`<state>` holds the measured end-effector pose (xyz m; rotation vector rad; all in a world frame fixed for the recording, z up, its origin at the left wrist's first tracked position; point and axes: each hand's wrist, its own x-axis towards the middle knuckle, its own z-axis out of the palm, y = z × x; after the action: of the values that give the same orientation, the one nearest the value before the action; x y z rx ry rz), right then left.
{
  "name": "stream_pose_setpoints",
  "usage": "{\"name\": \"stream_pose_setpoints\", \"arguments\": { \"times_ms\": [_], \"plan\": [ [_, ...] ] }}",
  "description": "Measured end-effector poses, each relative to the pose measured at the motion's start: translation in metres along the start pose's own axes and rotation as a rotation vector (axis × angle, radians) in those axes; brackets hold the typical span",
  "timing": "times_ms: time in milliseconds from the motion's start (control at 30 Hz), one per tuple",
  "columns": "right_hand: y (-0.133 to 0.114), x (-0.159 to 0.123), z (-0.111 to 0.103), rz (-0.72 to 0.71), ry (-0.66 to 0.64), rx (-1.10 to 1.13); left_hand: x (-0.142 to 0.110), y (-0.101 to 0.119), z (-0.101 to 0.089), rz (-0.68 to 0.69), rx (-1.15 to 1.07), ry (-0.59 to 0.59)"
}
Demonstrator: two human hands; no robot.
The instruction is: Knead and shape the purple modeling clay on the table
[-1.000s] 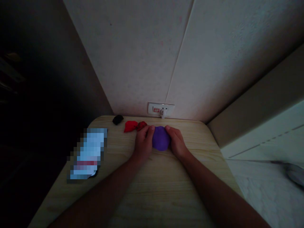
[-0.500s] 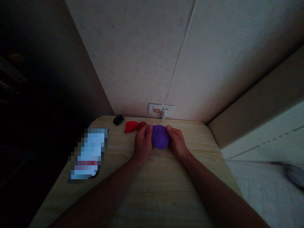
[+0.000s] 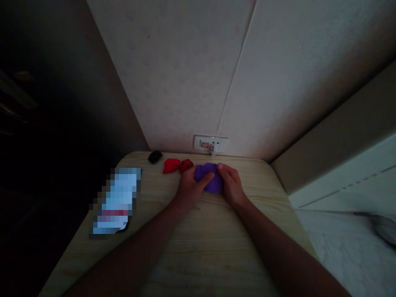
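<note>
Purple lump (image 3: 217, 183) is held between your hands. Your left hand (image 3: 191, 181) is partly curled on its near side, thumb across its face; your right hand (image 3: 231, 183) curls around the opposite edge, thumb at the rim. Just past your left hand lie a dark red piece (image 3: 186, 166) and a bright red piece (image 3: 171, 165).

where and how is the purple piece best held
Probably by its left and right edges, coming from both sides: the purple piece has a broad, rounded outline. The left grip has its thumb across the near face; the right grip is at the right edge.
</note>
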<state>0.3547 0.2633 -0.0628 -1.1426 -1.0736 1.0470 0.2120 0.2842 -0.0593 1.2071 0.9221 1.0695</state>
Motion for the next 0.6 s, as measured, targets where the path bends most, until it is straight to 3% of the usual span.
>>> {"name": "stream_pose_setpoints", "arguments": {
  "times_ms": [600],
  "plan": [
    [-0.0058,-0.0008,0.0018,-0.031,-0.044,-0.060,0.0042,-0.0028,0.0038,0.161,-0.025,0.096]
  ]
}}
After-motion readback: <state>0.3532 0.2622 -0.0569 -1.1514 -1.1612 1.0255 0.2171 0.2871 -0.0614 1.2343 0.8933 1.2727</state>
